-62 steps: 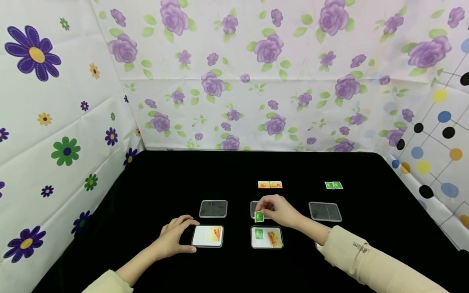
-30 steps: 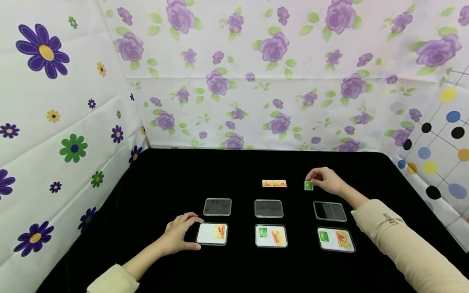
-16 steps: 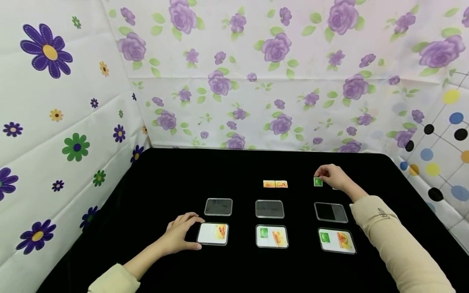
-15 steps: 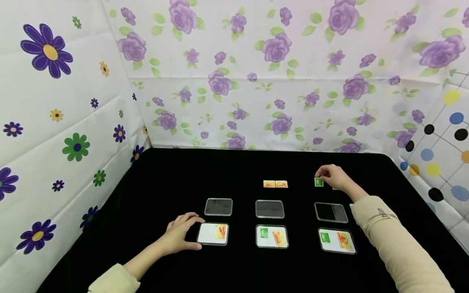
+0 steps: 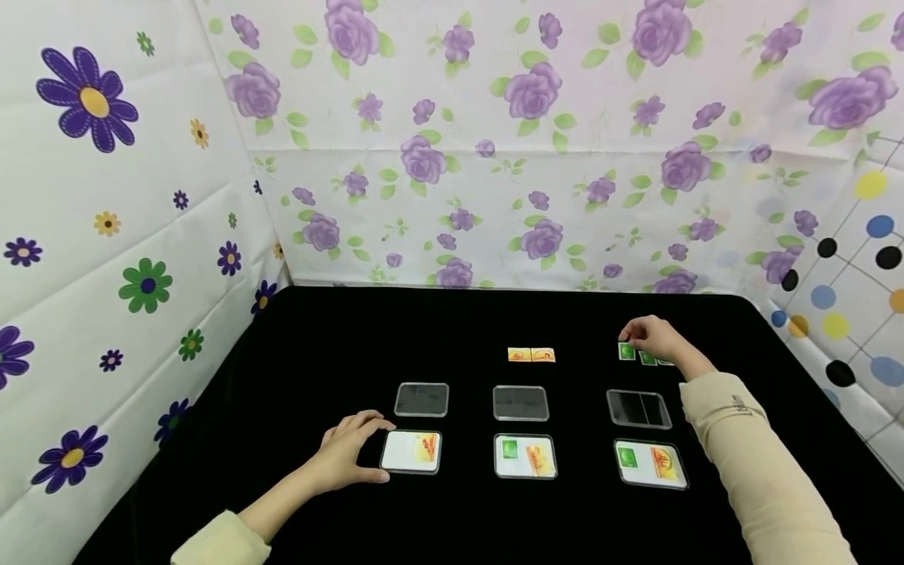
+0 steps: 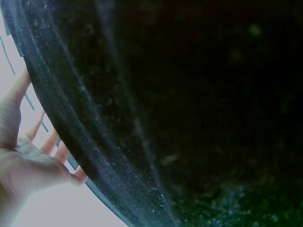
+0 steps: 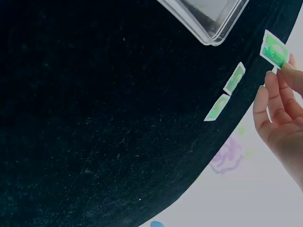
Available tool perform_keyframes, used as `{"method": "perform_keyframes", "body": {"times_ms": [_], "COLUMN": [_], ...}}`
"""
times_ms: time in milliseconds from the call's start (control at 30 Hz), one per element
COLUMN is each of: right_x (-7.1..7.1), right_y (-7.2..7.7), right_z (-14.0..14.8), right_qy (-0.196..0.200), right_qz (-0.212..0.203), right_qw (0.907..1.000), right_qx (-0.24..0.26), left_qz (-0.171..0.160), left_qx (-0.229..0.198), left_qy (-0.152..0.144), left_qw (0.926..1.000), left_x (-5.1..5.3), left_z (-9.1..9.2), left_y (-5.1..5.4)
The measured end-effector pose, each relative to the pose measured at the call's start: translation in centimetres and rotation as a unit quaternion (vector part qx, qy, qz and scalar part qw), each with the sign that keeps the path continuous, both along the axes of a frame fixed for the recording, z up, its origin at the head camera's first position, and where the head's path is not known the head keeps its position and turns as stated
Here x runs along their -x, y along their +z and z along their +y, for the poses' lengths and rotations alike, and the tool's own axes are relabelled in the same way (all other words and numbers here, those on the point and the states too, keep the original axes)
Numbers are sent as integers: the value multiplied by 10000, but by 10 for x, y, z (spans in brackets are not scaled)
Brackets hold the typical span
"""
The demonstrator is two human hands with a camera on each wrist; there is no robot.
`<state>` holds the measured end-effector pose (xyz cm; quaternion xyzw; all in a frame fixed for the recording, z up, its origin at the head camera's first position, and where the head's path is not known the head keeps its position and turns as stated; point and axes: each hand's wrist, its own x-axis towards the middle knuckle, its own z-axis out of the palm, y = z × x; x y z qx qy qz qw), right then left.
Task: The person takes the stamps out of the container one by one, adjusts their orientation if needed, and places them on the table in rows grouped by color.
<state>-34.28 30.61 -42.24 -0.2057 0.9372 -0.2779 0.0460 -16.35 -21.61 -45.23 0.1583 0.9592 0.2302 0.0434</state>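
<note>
My right hand point(image 5: 655, 337) pinches a green postage stamp point(image 7: 274, 48) between thumb and fingertips, above the back right of the black table. Two more green stamps point(image 7: 234, 79) lie side by side just beyond it, partly behind the hand in the head view. My left hand point(image 5: 346, 453) rests at the left edge of a clear plastic case point(image 5: 410, 472), thumb and forefinger spread at its near and far corners. Inside that case lies a white card with an orange stamp point(image 5: 426, 447). In the left wrist view, the left hand's fingers look extended; the case is not visible there.
Middle case point(image 5: 525, 476) and right case point(image 5: 651, 484) each hold a green and an orange stamp. Behind the cases stand three clear lids or trays: left point(image 5: 421, 399), middle point(image 5: 520, 403), right point(image 5: 639, 409). Two orange stamps point(image 5: 531, 355) lie farther back.
My right hand has carried the green stamp from over the middle tray to the back right, then slightly farther right beside the two green stamps. My left hand stays at the left case.
</note>
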Motion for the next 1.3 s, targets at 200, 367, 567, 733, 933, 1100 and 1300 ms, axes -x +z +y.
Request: {"method": "perform_keyframes", "body": {"times_ms": [200, 367, 567, 733, 933, 1100, 1300], "right_x": [3, 2, 2, 0, -4, -5, -5], "right_y": [-8, -15, -23, -27, -28, -26, -23], "right_z": [6, 10, 5, -1, -3, -5, -6], "right_qy": [167, 83, -252, -398, -585, -705, -823], "right_qz": [108, 175, 433, 647, 555, 477, 588], "right_qw": [9998, 9998, 9986, 9962, 9950, 9939, 9918], "right_qx": [-100, -80, -162, -429, -587, -698, -787], "left_qz": [-36, -64, 72, 6, 15, 11, 33], "left_qx": [-116, -172, -116, -149, -172, -127, -122], "left_qy": [46, 36, 53, 21, -14, 25, 55], "left_qw": [9999, 9998, 9999, 9999, 9999, 9999, 9999], "left_x": [-3, -3, -1, -2, -2, -2, -1], "left_z": [0, -1, -3, -3, -1, -1, 0], "left_y": [-2, 0, 1, -1, -3, -3, -4]}}
